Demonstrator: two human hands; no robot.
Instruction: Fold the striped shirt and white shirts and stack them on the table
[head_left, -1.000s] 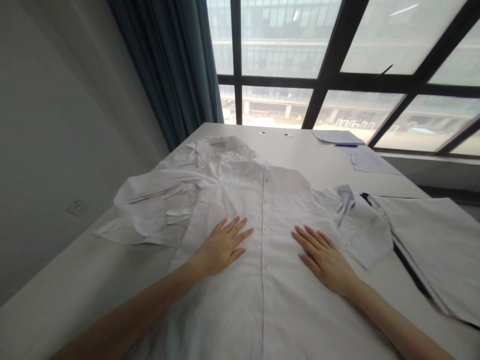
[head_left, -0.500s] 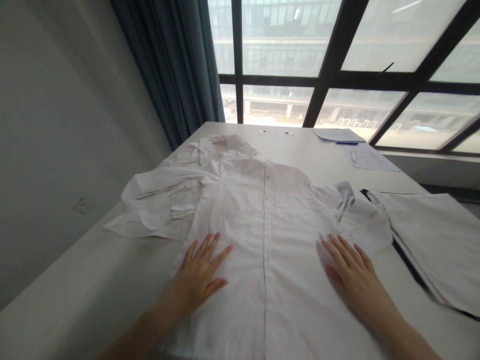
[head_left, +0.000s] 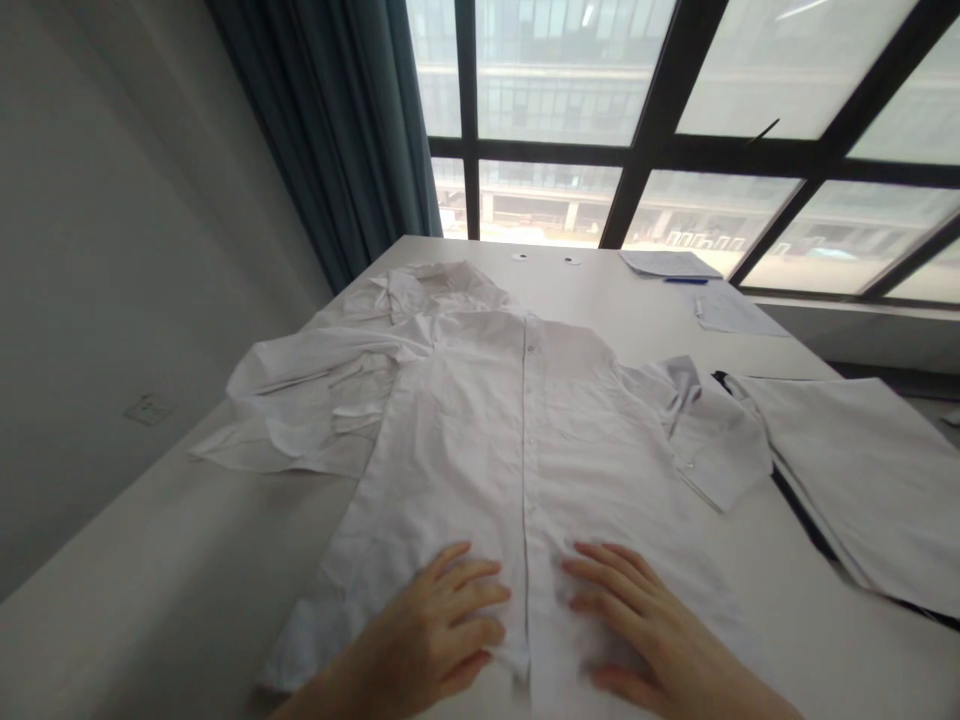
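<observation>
A white button-up shirt [head_left: 517, 440] lies spread front-up on a white table [head_left: 150, 560], its collar toward the window. Its left sleeve is bunched at the far left, and its right sleeve is folded with the cuff [head_left: 712, 465] pointing right. My left hand [head_left: 439, 625] rests flat on the shirt's lower hem, just left of the button placket, fingers apart. Just right of the placket, my right hand [head_left: 645, 625] lies flat on the hem too, fingers stretched. Neither hand holds anything.
More crumpled white cloth [head_left: 420, 290] lies beyond the shirt's left shoulder. A folded white garment over something dark [head_left: 862, 470] sits at the right. Papers [head_left: 667, 263] and a blue pen [head_left: 685, 281] lie near the window. A dark curtain [head_left: 345, 130] hangs at the back left.
Both hands have slid down the shirt toward me, from mid-chest to the lower hem, first spreading apart and then coming close together beside the placket.
</observation>
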